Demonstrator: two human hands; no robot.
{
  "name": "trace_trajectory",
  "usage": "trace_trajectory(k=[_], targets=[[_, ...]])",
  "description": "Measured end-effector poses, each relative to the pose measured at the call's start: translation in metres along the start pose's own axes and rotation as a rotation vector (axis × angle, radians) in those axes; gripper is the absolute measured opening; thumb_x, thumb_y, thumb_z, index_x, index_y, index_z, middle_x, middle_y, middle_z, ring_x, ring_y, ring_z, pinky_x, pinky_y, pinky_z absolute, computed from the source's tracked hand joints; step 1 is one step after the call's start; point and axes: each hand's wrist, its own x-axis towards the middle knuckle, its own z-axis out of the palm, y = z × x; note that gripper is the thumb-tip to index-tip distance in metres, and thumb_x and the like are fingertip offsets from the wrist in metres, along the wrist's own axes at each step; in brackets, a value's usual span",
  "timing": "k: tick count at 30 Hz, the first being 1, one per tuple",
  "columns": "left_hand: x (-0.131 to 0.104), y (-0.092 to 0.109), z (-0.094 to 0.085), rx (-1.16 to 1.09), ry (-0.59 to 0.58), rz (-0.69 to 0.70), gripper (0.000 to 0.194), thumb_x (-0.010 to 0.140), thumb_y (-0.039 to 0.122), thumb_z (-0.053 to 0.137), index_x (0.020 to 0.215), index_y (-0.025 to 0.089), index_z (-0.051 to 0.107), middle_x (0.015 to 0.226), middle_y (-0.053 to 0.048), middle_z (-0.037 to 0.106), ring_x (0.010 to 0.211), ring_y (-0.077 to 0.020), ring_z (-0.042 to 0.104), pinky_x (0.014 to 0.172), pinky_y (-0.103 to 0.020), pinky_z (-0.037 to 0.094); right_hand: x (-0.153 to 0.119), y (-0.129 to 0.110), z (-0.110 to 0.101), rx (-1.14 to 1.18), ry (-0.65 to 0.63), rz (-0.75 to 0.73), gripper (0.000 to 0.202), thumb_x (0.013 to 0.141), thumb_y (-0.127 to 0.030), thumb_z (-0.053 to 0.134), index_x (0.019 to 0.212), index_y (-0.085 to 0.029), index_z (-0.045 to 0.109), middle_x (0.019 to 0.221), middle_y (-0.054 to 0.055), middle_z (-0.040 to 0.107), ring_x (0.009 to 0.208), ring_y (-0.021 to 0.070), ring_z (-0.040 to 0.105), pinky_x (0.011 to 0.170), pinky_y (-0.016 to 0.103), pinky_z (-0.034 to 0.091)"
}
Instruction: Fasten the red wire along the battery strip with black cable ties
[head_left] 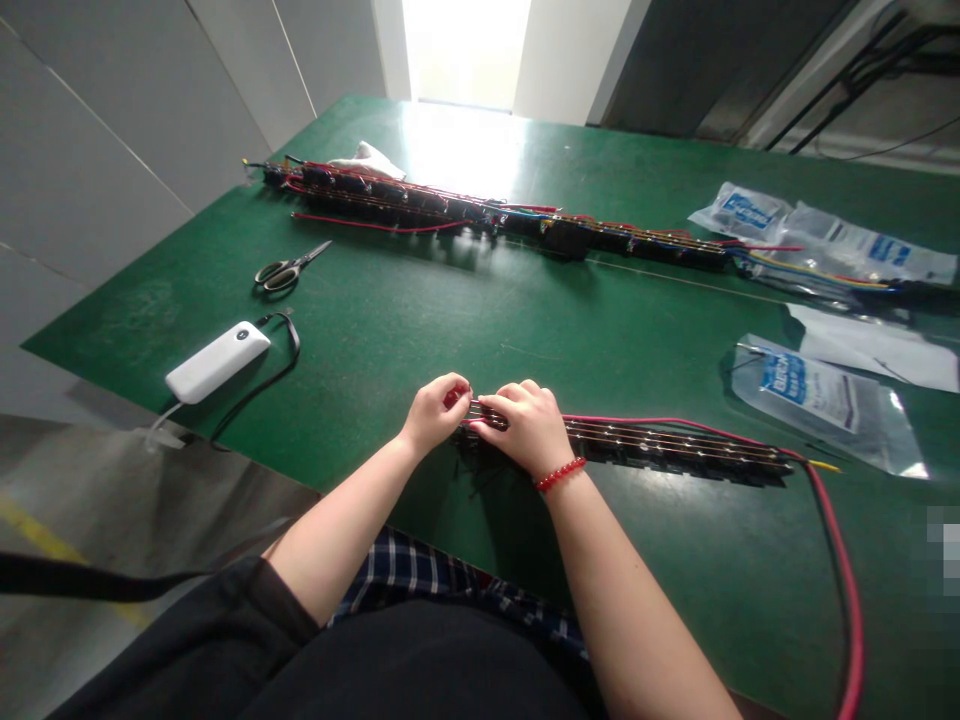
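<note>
A long black strip with copper-coloured wires lies near the table's front edge, a red cable running along its back. My left hand is at the strip's left end, thumb and fingers pinched together at the wire ends; what sits between the fingertips is too small to make out. Just to its right, my right hand, with a red bead bracelet at the wrist, rests over the strip with its fingers closed on it. The part under the palm is hidden.
A longer wired assembly crosses the back of the green table. Scissors and a white power bank with a black cable are at the left. Plastic bags and white paper lie at the right.
</note>
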Motion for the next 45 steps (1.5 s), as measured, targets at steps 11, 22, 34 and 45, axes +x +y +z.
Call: trace_trajectory(k=[11,22,34,45], targets=[[0.0,0.001,0.0,0.017,0.012,0.018,0.007,0.084,0.022,0.053,0.083,0.019,0.06,0.079,0.0,0.062,0.067,-0.0117,0.057,0.065,-0.024,0.046,-0.001,-0.007,0.005,0.049,-0.074,0.007,0.025,0.086,-0.039,0.066,0.101,-0.02,0.064,0.098,0.006,0.069,0.091,0.0206,0.06,0.081,0.032,0.043],[0.0,-0.002,0.001,0.019,0.006,0.022,0.009,0.085,0.023,0.053,0.083,0.019,0.06,0.078,0.0,0.063,0.067,-0.0117,0.057,0.066,-0.024,0.047,0.001,-0.016,0.005,0.058,-0.063,0.044,0.025,0.085,-0.038,0.067,0.105,-0.025,0.065,0.105,0.004,0.069,0.097,0.0201,0.061,0.08,0.031,0.044],[0.002,-0.007,0.0,-0.134,0.024,-0.043,0.019,0.084,0.036,0.062,0.083,0.018,0.066,0.086,-0.004,0.068,0.079,-0.0151,0.063,0.073,-0.026,0.051,-0.004,-0.013,0.012,0.096,-0.002,0.059,0.024,0.085,-0.043,0.066,0.103,-0.026,0.068,0.103,0.003,0.071,0.096,0.0201,0.061,0.081,0.032,0.043],[0.003,-0.011,0.004,-0.285,0.009,-0.142,0.021,0.086,0.04,0.06,0.086,0.019,0.061,0.069,0.003,0.065,0.066,-0.011,0.062,0.068,-0.023,0.049,-0.005,-0.013,0.012,0.097,0.001,0.057,0.025,0.085,-0.043,0.066,0.104,-0.026,0.068,0.105,0.002,0.072,0.096,0.0205,0.061,0.081,0.032,0.042]])
